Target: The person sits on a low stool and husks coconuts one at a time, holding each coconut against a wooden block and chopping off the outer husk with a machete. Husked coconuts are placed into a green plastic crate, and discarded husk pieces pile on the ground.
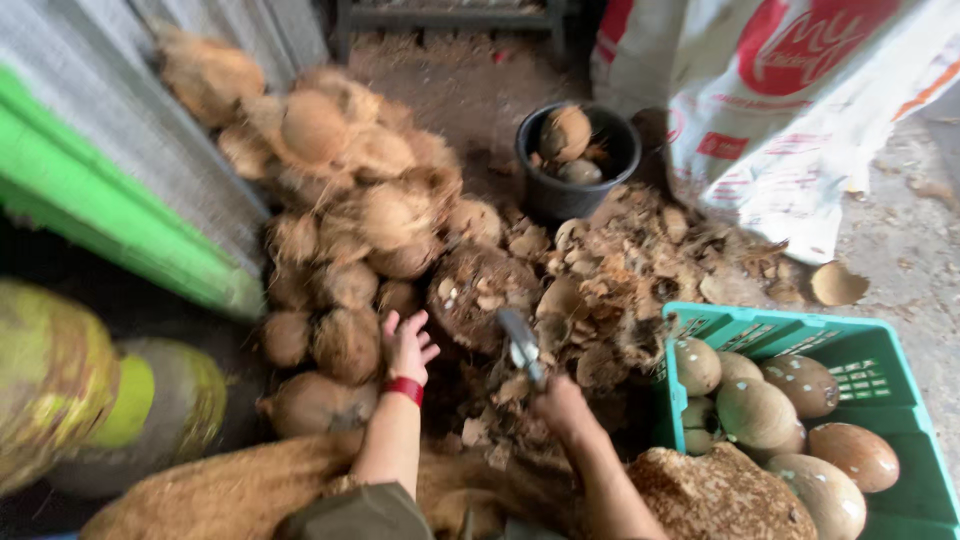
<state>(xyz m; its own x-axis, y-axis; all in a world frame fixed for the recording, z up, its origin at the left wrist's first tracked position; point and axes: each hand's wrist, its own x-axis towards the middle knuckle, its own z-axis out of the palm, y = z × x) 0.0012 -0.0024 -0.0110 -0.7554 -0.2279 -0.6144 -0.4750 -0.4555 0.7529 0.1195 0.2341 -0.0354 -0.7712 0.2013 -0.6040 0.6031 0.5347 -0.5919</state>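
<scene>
Brown, hairy husked coconuts [345, 240] heap at centre-left; the left hand [407, 345], fingers spread and empty, reaches onto them. The right hand [560, 402] is clamped on a curved metal blade [520, 345]. Judged best: grip one round nut firmly, blade kept aside. Smooth peeled nuts fill a green crate [880, 350], lower right.

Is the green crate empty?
No, the green crate has several smooth peeled coconuts inside it.
</scene>
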